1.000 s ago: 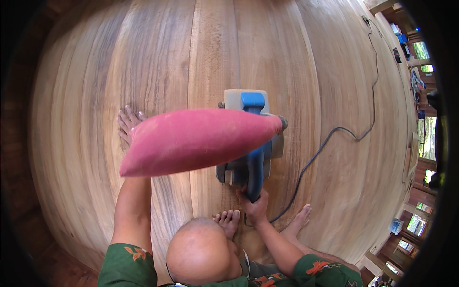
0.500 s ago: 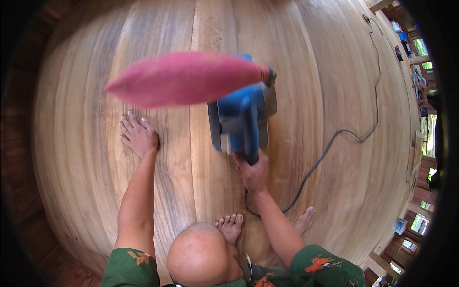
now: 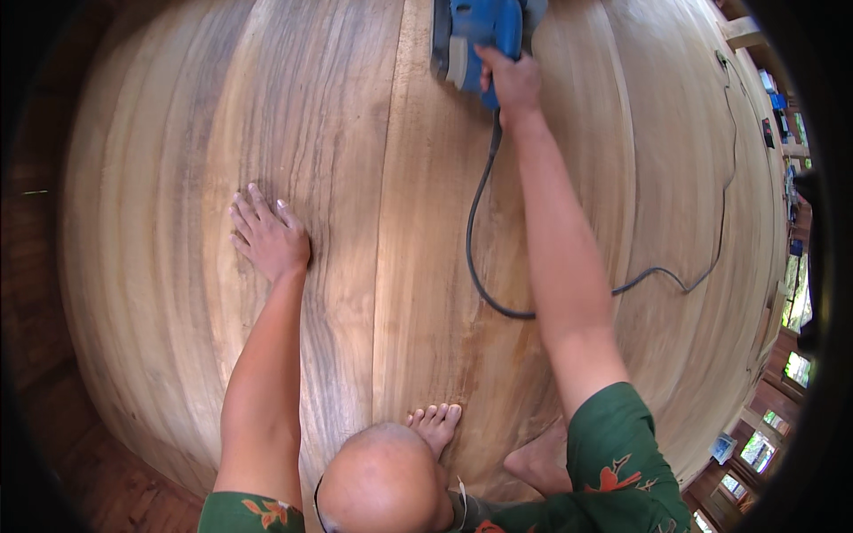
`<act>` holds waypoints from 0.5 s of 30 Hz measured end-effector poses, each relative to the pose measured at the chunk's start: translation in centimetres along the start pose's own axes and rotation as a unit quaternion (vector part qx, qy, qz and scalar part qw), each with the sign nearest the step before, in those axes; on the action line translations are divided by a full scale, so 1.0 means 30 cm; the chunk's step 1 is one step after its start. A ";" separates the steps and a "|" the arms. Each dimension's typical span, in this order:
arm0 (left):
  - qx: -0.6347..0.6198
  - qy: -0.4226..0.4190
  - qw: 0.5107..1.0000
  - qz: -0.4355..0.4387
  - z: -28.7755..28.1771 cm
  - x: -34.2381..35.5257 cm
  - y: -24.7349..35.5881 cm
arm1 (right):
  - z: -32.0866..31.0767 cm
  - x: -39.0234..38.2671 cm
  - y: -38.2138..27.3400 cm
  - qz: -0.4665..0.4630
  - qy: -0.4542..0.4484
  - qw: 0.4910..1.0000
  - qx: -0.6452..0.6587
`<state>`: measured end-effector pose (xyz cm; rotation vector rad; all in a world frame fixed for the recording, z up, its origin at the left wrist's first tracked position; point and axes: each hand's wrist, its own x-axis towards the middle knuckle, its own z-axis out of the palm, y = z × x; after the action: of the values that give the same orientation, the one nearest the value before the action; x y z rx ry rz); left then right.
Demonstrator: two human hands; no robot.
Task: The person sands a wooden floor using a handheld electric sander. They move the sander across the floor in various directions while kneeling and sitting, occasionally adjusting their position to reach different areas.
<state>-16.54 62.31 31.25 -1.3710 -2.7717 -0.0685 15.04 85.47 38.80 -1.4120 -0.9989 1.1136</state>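
Note:
My right hand [image 3: 508, 82] grips the handle of a blue power sander [image 3: 471, 18] at the top of the view, which cuts off the rest of the tool. A dark cord [image 3: 480, 284] loops down from it, passing under my forearm. My left hand [image 3: 271, 233] lies flat, fingers spread, on the pale wooden plank surface [image 3: 160, 293], left of centre. My bent knee [image 3: 382, 480] and bare toes [image 3: 435, 417] are at the lower middle, and another bare foot [image 3: 533, 457] lies partly behind my right sleeve.
The cord runs to a plug [image 3: 721, 62] at the upper right. Small tools and boxes [image 3: 775, 98] line the right edge, with bright window openings [image 3: 757, 449] and wooden framing beyond. Darker boards [image 3: 40, 266] border the curved left edge.
My right hand has pushed the sander away to the top edge, carrying its pink dust bag out of view. My left hand, hidden by the bag earlier, now shows fully.

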 end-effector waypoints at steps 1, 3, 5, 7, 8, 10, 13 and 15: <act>0.000 0.003 1.000 0.001 -0.001 0.001 0.001 | 0.011 0.077 -0.001 -0.001 -0.007 1.000 0.002; -0.003 0.000 1.000 0.002 -0.006 0.002 0.002 | 0.031 0.224 -0.007 -0.005 -0.022 1.000 0.007; -0.009 0.004 1.000 0.008 -0.012 0.002 0.005 | 0.055 0.345 -0.011 -0.003 -0.016 1.000 -0.004; -0.003 -0.016 1.000 0.004 -0.020 0.004 0.008 | 0.077 0.447 -0.021 -0.006 0.013 0.999 -0.029; 0.006 -0.010 1.000 0.010 -0.024 0.006 0.009 | 0.088 0.487 -0.023 -0.005 0.013 1.000 -0.025; 0.005 -0.022 1.000 0.005 -0.030 0.009 0.011 | 0.099 0.549 -0.023 -0.003 0.016 1.000 -0.018; 0.002 -0.030 1.000 0.009 -0.032 0.015 0.013 | 0.097 0.615 -0.019 -0.007 0.015 1.000 -0.024; 0.000 -0.034 0.999 0.005 -0.029 0.014 0.012 | 0.103 0.651 -0.017 -0.011 0.015 0.999 -0.026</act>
<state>-16.51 62.82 32.14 -1.4125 -2.8194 -0.0230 16.40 105.11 36.93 -1.4526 -1.0266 1.0551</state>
